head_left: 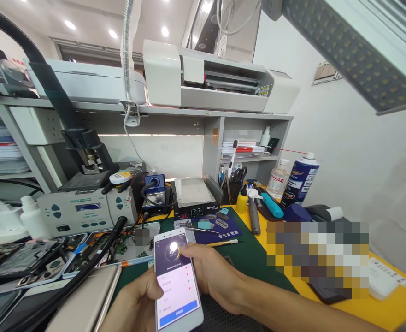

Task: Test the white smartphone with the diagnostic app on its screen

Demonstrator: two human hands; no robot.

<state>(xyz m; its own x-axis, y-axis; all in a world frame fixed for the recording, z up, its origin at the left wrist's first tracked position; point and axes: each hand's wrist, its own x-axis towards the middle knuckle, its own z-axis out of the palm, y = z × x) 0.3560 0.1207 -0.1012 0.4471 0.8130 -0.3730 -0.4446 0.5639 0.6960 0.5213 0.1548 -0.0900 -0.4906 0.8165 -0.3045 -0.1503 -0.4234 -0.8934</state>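
Observation:
A white smartphone with its screen lit is held upright and slightly tilted at the lower middle. A dark band with a round dial fills the top of the screen, and a blue button lies near its bottom. My left hand grips the phone's left edge, thumb lying over the screen's side. On the right edge, my right hand is closed round the phone, its thumb at the upper part of the screen near the dial. The fingers behind the phone are hidden.
Left of the hands lie a gold-coloured tablet or laptop lid, a black hose and trays of circuit boards. Behind stand a soldering station and a heating plate. A spray can stands at right; a pixelated patch covers things nearby.

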